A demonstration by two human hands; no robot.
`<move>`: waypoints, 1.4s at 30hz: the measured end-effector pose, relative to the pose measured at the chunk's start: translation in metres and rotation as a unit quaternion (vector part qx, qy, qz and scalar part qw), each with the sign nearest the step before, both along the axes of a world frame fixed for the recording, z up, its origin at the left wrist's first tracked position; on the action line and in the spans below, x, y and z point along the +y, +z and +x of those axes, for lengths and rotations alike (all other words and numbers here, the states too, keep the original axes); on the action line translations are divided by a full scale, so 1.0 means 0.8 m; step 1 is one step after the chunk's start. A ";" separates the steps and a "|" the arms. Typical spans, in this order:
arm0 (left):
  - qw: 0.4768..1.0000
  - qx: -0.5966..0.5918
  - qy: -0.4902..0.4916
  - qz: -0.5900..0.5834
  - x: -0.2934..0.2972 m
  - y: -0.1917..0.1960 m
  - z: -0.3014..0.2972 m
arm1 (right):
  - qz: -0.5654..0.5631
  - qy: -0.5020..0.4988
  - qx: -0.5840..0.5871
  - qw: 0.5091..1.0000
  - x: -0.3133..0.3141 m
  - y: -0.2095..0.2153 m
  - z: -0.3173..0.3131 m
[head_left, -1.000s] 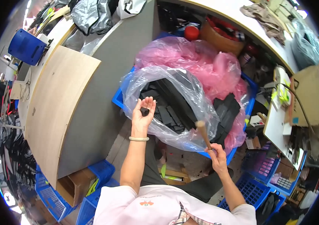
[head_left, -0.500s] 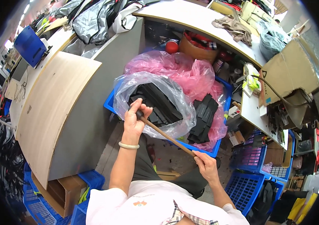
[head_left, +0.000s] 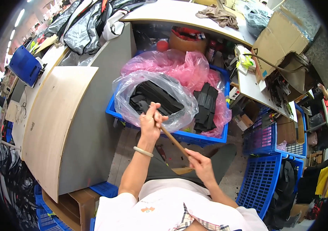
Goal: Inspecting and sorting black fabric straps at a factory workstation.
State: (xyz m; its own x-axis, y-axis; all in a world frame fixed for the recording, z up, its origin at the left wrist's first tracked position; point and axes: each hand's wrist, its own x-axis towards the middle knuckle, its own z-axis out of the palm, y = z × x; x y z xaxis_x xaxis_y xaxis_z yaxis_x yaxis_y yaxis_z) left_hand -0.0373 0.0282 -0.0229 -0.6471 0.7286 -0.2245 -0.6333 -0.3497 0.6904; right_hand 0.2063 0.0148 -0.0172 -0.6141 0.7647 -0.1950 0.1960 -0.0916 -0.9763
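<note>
A brown wooden stick (head_left: pixel 174 141) runs slantwise between my two hands, in front of the blue crate. Around its upper end my left hand (head_left: pixel 150 122) is closed, with a pale bangle on the wrist. A dark bit shows beside that hand, but I cannot tell it from the black pieces behind. My right hand (head_left: pixel 201 164) grips the stick's lower end, nearer my body. Just beyond the left hand, a clear plastic bag (head_left: pixel 185 102) lies open with black strips (head_left: pixel 158 96) inside. More black flat pieces (head_left: pixel 206 106) are stacked to its right.
Bag and stack sit in a blue crate (head_left: pixel 212 139) with pink plastic sheeting (head_left: pixel 195 71). A grey panel with a wooden top (head_left: pixel 62 115) stands at the left. Blue baskets (head_left: pixel 258 183) are at the right, below a cardboard box (head_left: pixel 277 42). A white table (head_left: pixel 164 10) spans the back.
My hands have come closer together, and less of the stick shows between them. The left hand has moved slightly right and down, the right hand slightly left. The whole view has shifted a little.
</note>
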 end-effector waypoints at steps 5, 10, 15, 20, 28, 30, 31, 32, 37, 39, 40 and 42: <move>0.998 -0.056 -0.034 0.016 0.013 0.010 0.043 | 0.012 -0.019 0.010 1.000 -0.002 0.013 0.021; 0.992 -0.042 -0.122 -0.013 0.016 0.014 0.095 | -0.099 -0.010 0.072 0.992 0.031 0.018 -0.022; 0.993 -0.091 -0.058 -0.046 0.034 0.020 -0.002 | -0.013 0.088 -0.013 0.996 0.068 -0.002 0.047; 0.992 -0.061 -0.109 -0.013 0.043 0.008 0.034 | -0.105 0.016 0.057 0.993 0.066 0.004 -0.043; 0.997 -0.040 0.030 0.065 0.041 -0.015 -0.013 | -0.289 0.005 0.109 0.951 0.055 -0.019 -0.061; 0.996 -0.035 0.077 0.026 0.042 -0.024 -0.020 | -0.336 -0.017 0.115 0.935 0.047 -0.020 -0.069; 0.995 -0.043 0.090 0.017 0.039 -0.030 -0.026 | -0.358 -0.003 0.120 0.926 0.045 -0.026 -0.071; 0.993 -0.051 0.103 0.007 0.037 -0.036 -0.034 | -0.361 -0.005 0.117 0.925 0.048 -0.028 -0.075; 0.946 -0.104 0.308 -0.014 0.003 -0.069 -0.145 | -0.085 0.091 -0.010 0.992 0.095 -0.030 -0.077; 0.920 -0.126 0.369 -0.032 -0.034 -0.077 -0.196 | 0.029 0.091 -0.089 0.992 0.121 -0.032 -0.073; 0.936 -0.110 0.333 -0.028 -0.053 -0.080 -0.206 | 0.091 0.080 -0.142 0.982 0.138 -0.031 -0.078; 0.936 -0.312 0.159 0.045 -0.052 -0.061 -0.189 | 0.267 0.082 -0.207 0.938 0.179 -0.059 -0.100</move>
State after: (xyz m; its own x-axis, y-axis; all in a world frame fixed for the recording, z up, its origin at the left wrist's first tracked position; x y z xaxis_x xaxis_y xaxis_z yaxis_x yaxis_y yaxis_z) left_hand -0.1882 -0.0135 -0.0718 -0.5972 0.5562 -0.5779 -0.7578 -0.6273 0.1795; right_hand 0.1263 0.1578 -0.0645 -0.6884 0.7229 -0.0586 0.5367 0.4534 -0.7116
